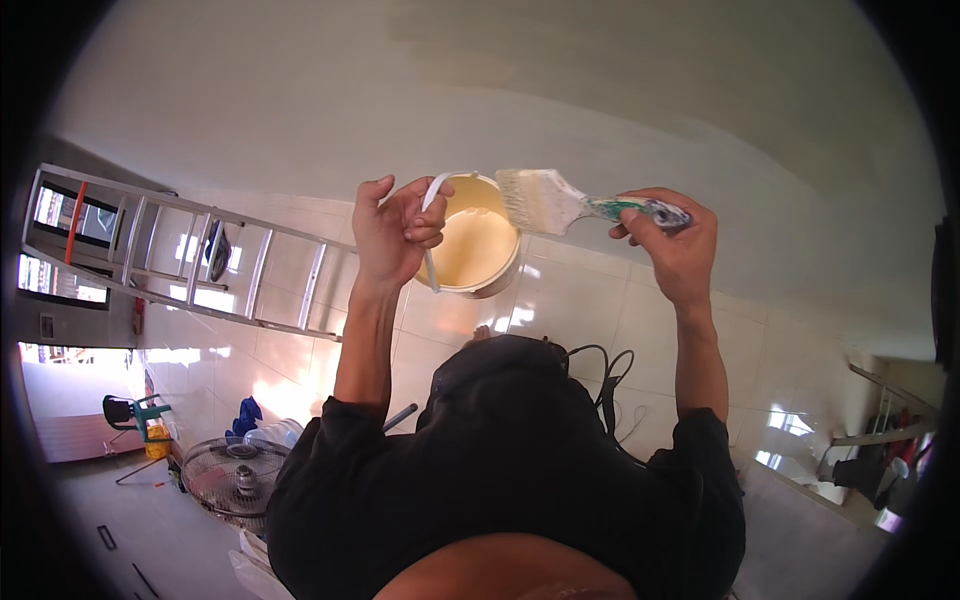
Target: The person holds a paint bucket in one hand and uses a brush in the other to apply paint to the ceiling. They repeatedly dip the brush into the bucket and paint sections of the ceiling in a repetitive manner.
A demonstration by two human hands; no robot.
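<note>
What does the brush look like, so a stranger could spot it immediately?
From the ladder at left, look right to the round bucket. Just right of it, the right fingers grip the brush. Its broad, pale bristles and green-marked handle set it apart from the bucket.

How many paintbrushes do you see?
1: the brush in the right hand, its bristles by the bucket's right side. Others may be hidden.

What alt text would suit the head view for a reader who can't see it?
A person's left hand holds a bucket of pale yellow paint by its white handle, while the right hand grips a wide paintbrush, its bristles near the bucket's rim. A metal ladder and a wire-cage fan show at left.
</note>
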